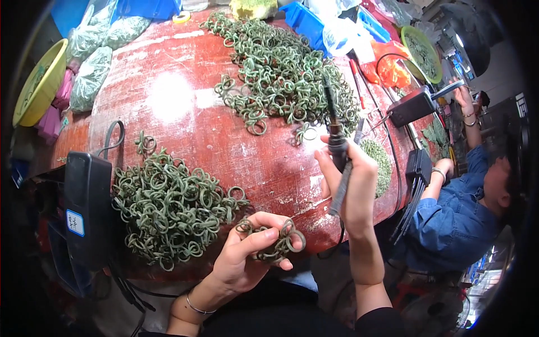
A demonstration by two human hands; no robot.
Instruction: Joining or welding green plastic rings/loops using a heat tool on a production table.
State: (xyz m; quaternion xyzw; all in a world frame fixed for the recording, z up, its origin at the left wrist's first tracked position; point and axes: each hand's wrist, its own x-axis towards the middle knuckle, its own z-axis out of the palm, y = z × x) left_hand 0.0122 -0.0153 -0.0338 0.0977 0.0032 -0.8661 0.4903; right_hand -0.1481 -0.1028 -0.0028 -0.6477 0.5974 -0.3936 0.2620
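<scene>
Dull-green rings (273, 253), small clump, bunched together, held in left hand (245, 255). Slim dark tool (337, 147) gripped in right hand (359, 182), apart from rings, tip pointing away.

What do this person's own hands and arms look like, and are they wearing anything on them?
The left hand and the right hand are both ungloved. A thin, silver-coloured bangle circles the left wrist; no bracelet shows on the right. A black sleeve covers the right arm near the picture's lower edge, leaving the forearm beyond it bare.
</scene>
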